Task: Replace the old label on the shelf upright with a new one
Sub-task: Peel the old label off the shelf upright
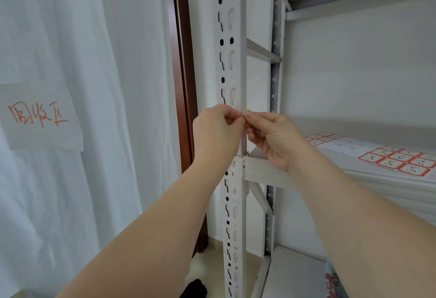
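Hands pinch together at the shelf upright (pixel 241 80): left hand (pixel 215 132) and right hand (pixel 271 137) hold something small, hidden; label sheet (pixel 398 159) waits on the shelf. Better to peel slowly.

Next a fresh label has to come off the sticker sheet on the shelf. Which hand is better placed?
Right hand, probably. The sticker sheet lies on the shelf to its right, while the left hand sits left of the upright and would have to cross it.
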